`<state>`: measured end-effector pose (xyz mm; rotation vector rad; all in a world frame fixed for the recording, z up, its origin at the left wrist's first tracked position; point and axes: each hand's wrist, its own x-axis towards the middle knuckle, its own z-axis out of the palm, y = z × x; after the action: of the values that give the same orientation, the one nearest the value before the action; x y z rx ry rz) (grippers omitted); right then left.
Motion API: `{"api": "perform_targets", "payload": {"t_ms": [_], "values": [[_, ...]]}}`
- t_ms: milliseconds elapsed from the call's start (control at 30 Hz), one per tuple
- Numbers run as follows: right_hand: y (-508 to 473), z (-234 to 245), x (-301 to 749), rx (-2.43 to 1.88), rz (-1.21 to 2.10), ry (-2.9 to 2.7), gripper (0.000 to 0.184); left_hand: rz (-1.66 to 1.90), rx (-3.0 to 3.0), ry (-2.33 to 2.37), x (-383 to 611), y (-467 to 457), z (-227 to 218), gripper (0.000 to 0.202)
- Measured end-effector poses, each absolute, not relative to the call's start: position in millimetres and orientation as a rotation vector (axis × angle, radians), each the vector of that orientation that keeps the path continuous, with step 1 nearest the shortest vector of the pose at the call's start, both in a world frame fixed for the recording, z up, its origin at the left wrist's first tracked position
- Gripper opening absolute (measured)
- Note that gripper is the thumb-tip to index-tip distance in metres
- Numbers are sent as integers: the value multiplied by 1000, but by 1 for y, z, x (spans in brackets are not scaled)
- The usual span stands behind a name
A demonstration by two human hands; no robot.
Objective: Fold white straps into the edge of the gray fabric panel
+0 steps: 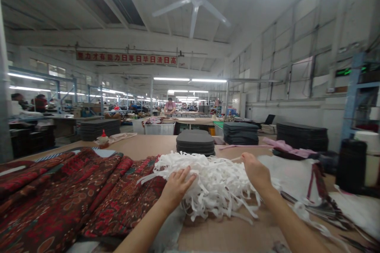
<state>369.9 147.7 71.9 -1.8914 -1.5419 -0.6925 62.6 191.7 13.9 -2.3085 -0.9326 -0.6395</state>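
Note:
A tangled heap of white fabric strips [219, 185] lies on the brown table [202, 233] in front of me. My left hand [177, 185] rests on the heap's left side, its fingers spread over the strips. At the right edge of the pile, my right hand [255, 169] is closed, thumb and fingers pinched on a white strip that runs into the heap. Red and brown patterned fabric [97, 193] spreads out to the left, partly beneath the strips.
Stacks of dark grey pads stand behind the heap [195, 141], at back right [240, 133] and at back left [99, 128]. A small red-tipped bottle [103, 139] sits at the far edge. White cloth [285, 172] and black cones [351, 166] lie rightward. A person [170, 106] works farther off.

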Motion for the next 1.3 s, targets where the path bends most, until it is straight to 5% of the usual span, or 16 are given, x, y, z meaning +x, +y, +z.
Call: {"api": "perform_targets", "payload": {"t_ms": [500, 633, 1000, 1300], "values": [[165, 36, 233, -1388, -564, -1895, 7, -784, -2186, -819, 80, 175, -32, 33], [173, 25, 235, -1335, -575, -1841, 21, -762, -2205, -735, 85, 170, -38, 34], [159, 94, 316, -1143, -591, -1425, 23, -707, -2168, -1109, 86, 182, -40, 34], [169, 40, 231, -1095, -569, -1789, 15, -620, -2238, -970, 97, 165, -39, 36]]}}
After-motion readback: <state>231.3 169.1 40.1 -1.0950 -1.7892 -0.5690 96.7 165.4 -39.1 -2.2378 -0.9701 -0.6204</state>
